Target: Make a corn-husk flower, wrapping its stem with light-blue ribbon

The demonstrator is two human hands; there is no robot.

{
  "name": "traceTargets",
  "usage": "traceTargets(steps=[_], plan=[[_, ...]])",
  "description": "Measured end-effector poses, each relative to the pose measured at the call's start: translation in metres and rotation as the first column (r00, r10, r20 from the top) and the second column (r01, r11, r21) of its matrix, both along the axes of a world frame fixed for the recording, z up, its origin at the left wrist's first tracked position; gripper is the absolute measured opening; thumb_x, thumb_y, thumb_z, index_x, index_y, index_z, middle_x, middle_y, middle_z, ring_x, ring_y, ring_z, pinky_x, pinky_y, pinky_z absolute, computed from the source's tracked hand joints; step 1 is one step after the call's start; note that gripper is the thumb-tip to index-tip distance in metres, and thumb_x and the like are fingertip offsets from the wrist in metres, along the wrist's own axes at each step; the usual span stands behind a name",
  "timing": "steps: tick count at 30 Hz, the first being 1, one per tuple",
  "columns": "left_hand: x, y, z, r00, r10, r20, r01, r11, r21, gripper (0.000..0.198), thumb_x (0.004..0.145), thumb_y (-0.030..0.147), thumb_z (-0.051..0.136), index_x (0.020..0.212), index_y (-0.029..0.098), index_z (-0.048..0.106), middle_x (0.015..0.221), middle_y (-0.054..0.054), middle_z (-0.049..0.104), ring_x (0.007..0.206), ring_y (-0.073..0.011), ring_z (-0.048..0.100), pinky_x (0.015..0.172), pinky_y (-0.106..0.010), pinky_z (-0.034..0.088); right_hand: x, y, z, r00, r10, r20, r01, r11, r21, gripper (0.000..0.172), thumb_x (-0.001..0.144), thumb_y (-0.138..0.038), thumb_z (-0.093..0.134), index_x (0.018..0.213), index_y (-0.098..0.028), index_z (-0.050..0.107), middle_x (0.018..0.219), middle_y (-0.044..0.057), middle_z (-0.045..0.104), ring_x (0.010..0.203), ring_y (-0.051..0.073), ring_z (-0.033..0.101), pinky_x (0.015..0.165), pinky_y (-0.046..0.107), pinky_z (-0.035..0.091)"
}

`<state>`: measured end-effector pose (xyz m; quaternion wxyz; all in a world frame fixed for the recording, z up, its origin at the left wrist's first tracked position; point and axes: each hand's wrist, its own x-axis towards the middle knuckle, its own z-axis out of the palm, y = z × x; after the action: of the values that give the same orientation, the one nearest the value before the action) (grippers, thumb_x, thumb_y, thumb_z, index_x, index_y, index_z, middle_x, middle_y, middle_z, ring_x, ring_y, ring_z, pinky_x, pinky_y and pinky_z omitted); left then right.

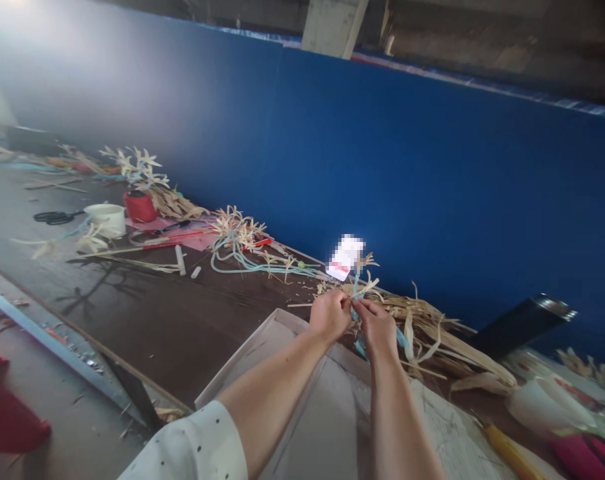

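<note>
Head view: the left hand (331, 313) and right hand (377, 325) pinch a blue-stemmed flower (368, 287) near a shallow tray (327, 413) on the brown table (192, 320). A blue wall (357, 153) stands behind dried husks (447, 335).

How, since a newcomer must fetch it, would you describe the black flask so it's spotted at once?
Find the blue partition behind the brown table. Follow it right, beyond the person's right hand, past most of the dried husks. The black flask there is a thick dark cylinder with a shiny silver end, unlike those pale strips.
</note>
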<state>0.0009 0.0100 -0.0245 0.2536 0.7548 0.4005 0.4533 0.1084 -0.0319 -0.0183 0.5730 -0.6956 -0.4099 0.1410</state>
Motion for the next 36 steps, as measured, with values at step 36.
traceTargets(steps=[36], plan=[[-0.0003,-0.0001,-0.0003,1.000,0.017,-0.016,-0.016,0.997,0.076,0.018,0.081,0.023,0.045,0.072,0.017,0.059,0.077,-0.005,0.063,0.073,-0.0142,0.055,0.065,-0.023,0.038,-0.0031,-0.0010,0.0031,0.996,-0.027,0.085,0.025,0.999,0.019,0.038,0.064,-0.050,0.063,0.078,-0.016,0.072,0.081,0.006,0.069,0.082,0.024,0.061,0.073,0.031,0.042]])
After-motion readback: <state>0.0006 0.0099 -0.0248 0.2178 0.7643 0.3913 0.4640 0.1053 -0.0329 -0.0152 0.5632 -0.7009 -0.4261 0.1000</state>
